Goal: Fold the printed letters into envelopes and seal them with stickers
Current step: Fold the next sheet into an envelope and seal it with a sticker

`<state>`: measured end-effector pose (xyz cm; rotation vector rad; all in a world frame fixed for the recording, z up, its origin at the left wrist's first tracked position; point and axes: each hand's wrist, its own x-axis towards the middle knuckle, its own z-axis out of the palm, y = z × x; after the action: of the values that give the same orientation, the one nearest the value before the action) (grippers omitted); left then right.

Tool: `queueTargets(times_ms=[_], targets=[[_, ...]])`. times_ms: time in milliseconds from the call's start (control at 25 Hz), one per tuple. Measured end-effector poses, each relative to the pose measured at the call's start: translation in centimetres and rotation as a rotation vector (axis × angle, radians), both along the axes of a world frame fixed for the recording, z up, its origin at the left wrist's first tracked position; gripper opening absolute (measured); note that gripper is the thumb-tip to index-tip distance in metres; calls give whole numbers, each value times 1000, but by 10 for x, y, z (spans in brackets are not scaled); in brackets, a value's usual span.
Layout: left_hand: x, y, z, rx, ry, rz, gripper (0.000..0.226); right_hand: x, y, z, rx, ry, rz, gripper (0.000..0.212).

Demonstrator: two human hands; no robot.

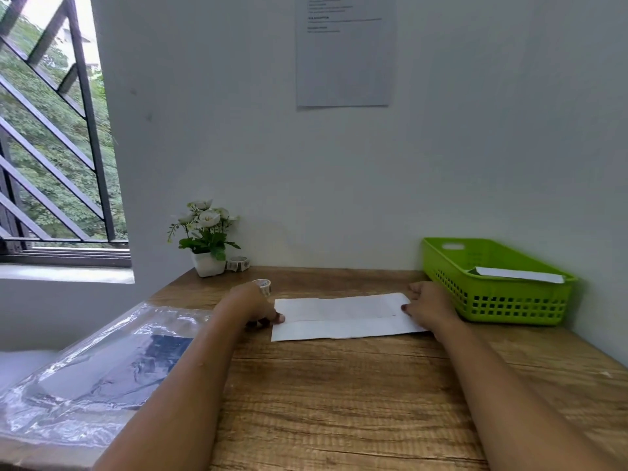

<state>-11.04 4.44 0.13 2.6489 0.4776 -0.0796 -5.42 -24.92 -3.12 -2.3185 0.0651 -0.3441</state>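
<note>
The left hand (253, 305) sits at the left end of the letter (339, 317) with fingers curled and one fingertip on the paper's edge; whether it pinches the edge I cannot tell. The right hand (430, 305) lies flat and relaxed over the right end, its thumb on the top flap. The letter lies lengthwise on the table (339, 385), partly folded, with a strip of the lower layer showing nearer the person. This looks like the creasing step. To do it well, line up the corners at both ends first, hold one end down, then run a finger along the fold. A sticker roll (262, 286) stands just behind the left hand. The basket (509, 300) beside the right hand holds a white paper (520, 274).
</note>
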Motion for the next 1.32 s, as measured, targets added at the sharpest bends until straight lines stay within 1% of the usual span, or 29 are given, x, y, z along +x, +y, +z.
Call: queueTargets(times_ms=[80, 120, 160, 200, 280, 360, 440, 520, 720, 800, 920, 960, 1040, 1160, 1320], targets=[[1, 5, -6, 48, -208, 63, 27, 2, 1, -2, -27, -17, 13, 54], [2, 7, -10, 72, -332, 94, 27, 3, 1, -1, -39, -36, 14, 52], [3, 8, -15, 102, -416, 104, 30, 2, 1, -1, -51, -60, 16, 51], [6, 10, -20, 143, -437, 92, 36, 2, 2, -1, -64, -79, 21, 49], [11, 14, -28, 235, -351, 76, 47, 2, 3, -2, -99, -104, 50, 47], [16, 15, -31, 280, -241, 100, 47, 2, 7, -3, -133, -124, 87, 46], [20, 16, -33, 282, -209, 114, 44, 2, 10, -4, -147, -152, 92, 44], [23, 15, -35, 278, -252, 97, 39, 1, 12, -3, -162, -183, 96, 42], [21, 12, -30, 254, -441, 70, 23, -12, 24, 7, -197, -250, 145, 34], [20, 1, -26, 189, -536, -37, 19, -21, 36, 13, -152, -296, 227, 32], [13, -31, -17, -93, -663, -289, 18, -37, 58, 18, -13, -320, 397, 35], [10, -44, -15, -161, -697, -363, 17, -41, 63, 19, 42, -327, 437, 37], [3, -62, -13, -226, -758, -455, 16, -46, 68, 23, 158, -358, 461, 41], [1, -69, -13, -243, -802, -507, 19, -47, 63, 28, 305, -435, 434, 39], [2, -69, -15, -330, -775, -482, 20, -44, 61, 30, 350, -449, 446, 24]])
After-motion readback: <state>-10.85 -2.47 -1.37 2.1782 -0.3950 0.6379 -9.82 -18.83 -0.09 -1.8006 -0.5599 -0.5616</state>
